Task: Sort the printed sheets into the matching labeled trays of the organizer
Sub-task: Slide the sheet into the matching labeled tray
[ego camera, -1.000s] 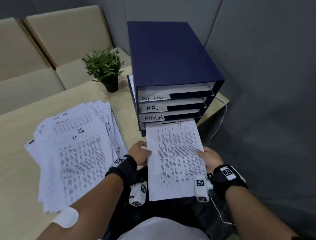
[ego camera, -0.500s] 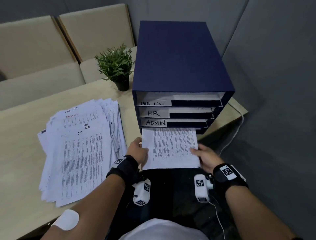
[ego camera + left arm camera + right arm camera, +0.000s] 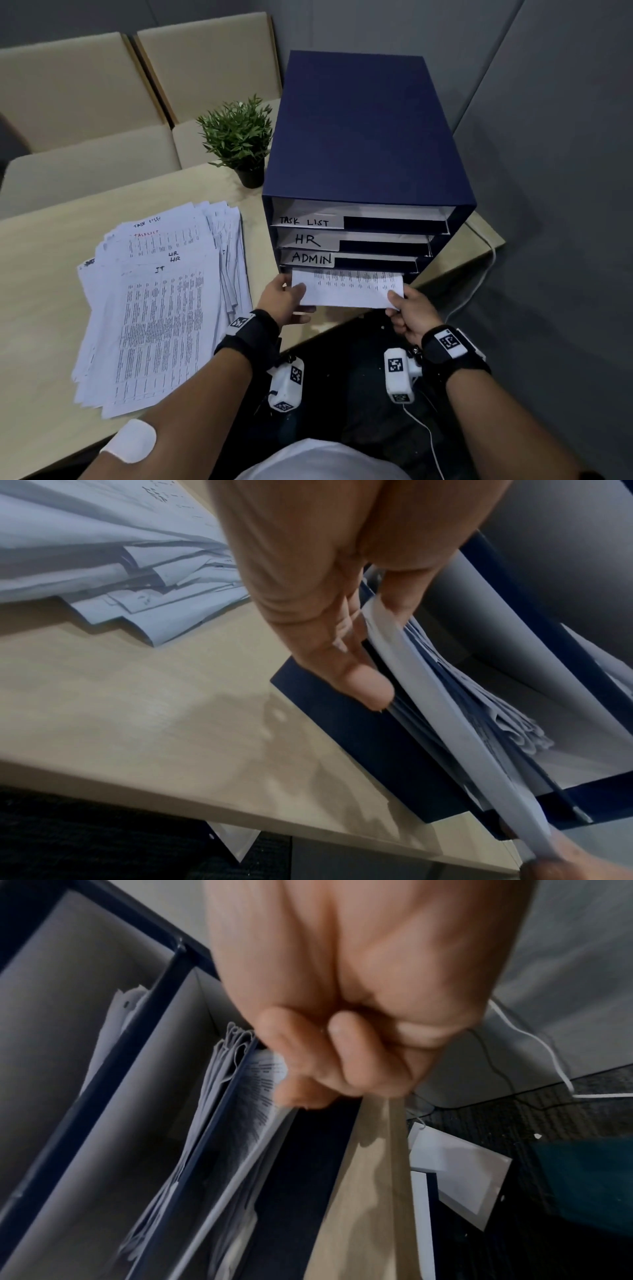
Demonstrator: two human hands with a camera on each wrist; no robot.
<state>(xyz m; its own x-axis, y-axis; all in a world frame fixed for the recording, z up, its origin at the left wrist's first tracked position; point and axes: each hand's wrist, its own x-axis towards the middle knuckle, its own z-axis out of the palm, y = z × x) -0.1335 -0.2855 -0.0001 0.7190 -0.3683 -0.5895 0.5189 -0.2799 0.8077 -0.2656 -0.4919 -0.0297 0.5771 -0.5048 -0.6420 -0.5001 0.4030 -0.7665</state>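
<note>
A dark blue organizer stands on the table with trays labeled TASK LIST, HR and ADMIN. A printed sheet is mostly inside the bottom tray, under ADMIN; only its near end sticks out. My left hand pinches its left near corner, and my right hand pinches the right near corner. In the left wrist view the sheet runs edge-on into the organizer. The right wrist view shows the sheet below my curled fingers. A fanned pile of printed sheets lies to the left.
A small potted plant stands behind the pile, beside the organizer. Beige seat cushions lie beyond the table. A white cable hangs off the table's right edge. Grey panel walls close in on the right.
The sheet has slid forward into the bottom tray, from fully out to only its near end showing. Both hands moved toward the organizer with it.
</note>
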